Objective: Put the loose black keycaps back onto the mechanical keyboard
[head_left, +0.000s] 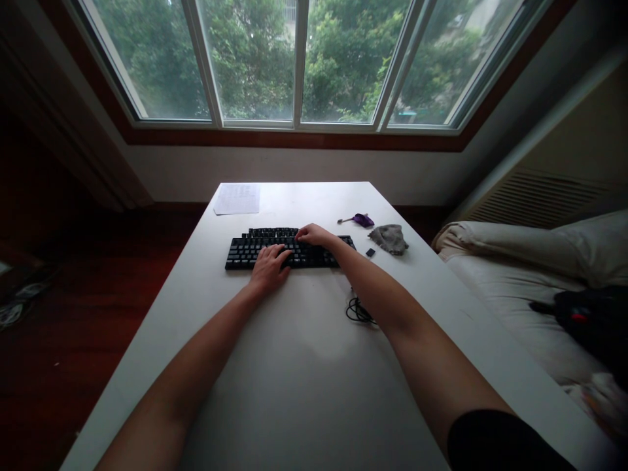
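Observation:
A black keyboard [240, 255] lies across the white table in front of me. Behind its left half sits a stepped row of black keys [272, 232]; whether they are loose keycaps I cannot tell. My left hand [269, 265] rests on the middle of the keyboard with its fingers spread. Over the back edge, my right hand [314, 235] has its fingertips drawn together in a pinch; anything between them is too small to make out. To the right of the keyboard are a small black piece [370, 252], a grey cloth [388, 239] and a purple-handled brush [362, 220].
Printed paper [238, 199] lies at the table's far left corner. A coiled black cable [360, 311] is partly under my right forearm. Beyond the table [275, 392] stands a window wall; a pale sofa [505, 281] with a black bag [593, 320] is on the right.

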`<state>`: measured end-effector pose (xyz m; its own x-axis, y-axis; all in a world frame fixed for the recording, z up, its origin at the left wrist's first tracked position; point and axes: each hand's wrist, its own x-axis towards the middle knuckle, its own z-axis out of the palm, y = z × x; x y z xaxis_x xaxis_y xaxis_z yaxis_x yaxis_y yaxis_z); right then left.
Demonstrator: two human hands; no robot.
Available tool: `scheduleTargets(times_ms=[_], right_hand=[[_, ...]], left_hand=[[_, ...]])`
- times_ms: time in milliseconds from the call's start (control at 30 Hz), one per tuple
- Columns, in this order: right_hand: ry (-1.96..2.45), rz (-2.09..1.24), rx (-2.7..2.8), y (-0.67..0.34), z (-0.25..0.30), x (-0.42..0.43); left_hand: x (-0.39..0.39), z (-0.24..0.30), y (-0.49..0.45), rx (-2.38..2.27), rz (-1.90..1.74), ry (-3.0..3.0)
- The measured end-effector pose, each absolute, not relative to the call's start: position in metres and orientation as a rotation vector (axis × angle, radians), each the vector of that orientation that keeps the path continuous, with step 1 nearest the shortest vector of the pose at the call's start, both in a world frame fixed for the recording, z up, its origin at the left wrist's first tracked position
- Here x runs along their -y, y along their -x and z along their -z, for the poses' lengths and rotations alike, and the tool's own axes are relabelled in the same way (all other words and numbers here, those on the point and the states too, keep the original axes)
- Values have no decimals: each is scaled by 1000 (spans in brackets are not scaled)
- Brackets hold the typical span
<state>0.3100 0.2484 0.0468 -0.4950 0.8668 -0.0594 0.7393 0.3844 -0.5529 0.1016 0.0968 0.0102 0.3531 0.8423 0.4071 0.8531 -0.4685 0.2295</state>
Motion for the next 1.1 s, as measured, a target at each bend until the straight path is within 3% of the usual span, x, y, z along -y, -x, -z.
scheduleTargets(times_ms=[267, 633, 1100], right_hand=[[1516, -696, 2404, -303, -50, -243], [1251, -210, 2423, -307, -39, -197], [1306, -486, 2315, -318, -36, -222]], left_hand=[[-96, -10, -102, 1615, 749, 2561], [-97, -10, -101, 1621, 763, 2559], [-97, -9, -100, 1568, 728, 2533]])
